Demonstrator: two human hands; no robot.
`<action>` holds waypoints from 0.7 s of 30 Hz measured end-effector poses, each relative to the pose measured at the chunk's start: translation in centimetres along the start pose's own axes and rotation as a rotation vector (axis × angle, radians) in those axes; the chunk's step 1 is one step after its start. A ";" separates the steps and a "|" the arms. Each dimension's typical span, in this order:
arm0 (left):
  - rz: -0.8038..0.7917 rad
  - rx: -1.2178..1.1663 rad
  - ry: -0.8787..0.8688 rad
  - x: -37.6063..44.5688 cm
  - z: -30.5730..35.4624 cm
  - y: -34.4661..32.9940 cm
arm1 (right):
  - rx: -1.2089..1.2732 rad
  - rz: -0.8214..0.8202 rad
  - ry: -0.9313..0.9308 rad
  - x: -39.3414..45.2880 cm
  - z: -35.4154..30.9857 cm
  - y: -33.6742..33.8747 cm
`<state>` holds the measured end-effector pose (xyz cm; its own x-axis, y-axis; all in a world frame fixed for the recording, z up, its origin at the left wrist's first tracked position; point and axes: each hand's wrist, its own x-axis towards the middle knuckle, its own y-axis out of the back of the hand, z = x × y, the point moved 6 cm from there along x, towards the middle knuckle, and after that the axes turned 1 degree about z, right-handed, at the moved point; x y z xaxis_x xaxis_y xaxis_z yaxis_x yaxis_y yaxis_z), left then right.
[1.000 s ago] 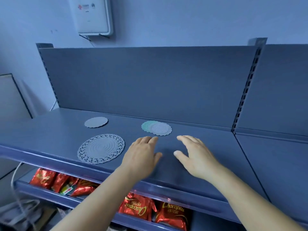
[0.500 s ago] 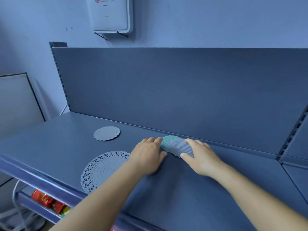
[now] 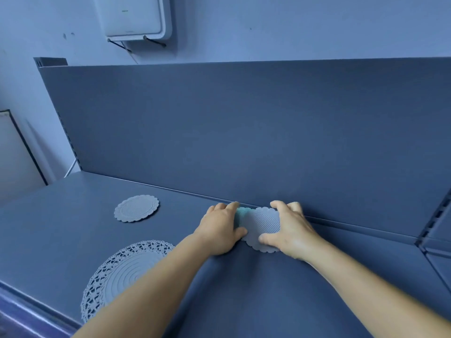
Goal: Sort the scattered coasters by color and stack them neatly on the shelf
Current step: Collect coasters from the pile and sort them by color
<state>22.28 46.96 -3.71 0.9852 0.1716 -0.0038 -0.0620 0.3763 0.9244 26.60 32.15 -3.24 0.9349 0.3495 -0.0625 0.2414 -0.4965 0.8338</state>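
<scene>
A small grey scalloped coaster (image 3: 263,228) lies on top of a teal coaster (image 3: 241,213) near the back of the grey shelf (image 3: 73,230). My right hand (image 3: 290,230) grips the grey coaster, thumb at its front edge and fingers over its far edge. My left hand (image 3: 219,230) covers most of the teal coaster, fingers curled at its left side and thumb touching the grey one. A second small grey coaster (image 3: 136,208) lies alone to the left. A large grey lace-edged mat (image 3: 122,272) lies near the shelf's front edge, partly under my left forearm.
The shelf's upright back panel (image 3: 244,130) stands right behind the coasters. A slotted upright (image 3: 436,215) divides off another shelf bay at the right. A white box (image 3: 134,18) hangs on the wall above.
Both hands went forward from open shelf to the overlapped coasters. The right hand has closed round the grey coaster and the left hand round the teal one. The camera came closer and tilted up.
</scene>
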 end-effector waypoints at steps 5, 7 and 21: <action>0.053 -0.226 0.077 0.1 0.3 0.9 | 0.057 0.085 -0.021 -1.0 1.1 1.0; 0.089 -0.285 0.083 -0.1 0.7 1.2 | 0.106 0.125 -0.031 -1.9 1.8 1.6; 0.103 -0.527 -0.218 -6.1 8.6 1.2 | 0.274 0.529 -0.139 -14.6 5.6 7.5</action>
<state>17.62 38.54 0.67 0.9766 0.0608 0.2063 -0.1755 0.7799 0.6008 16.17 18.89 0.89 0.9670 -0.0982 0.2352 -0.2241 -0.7671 0.6011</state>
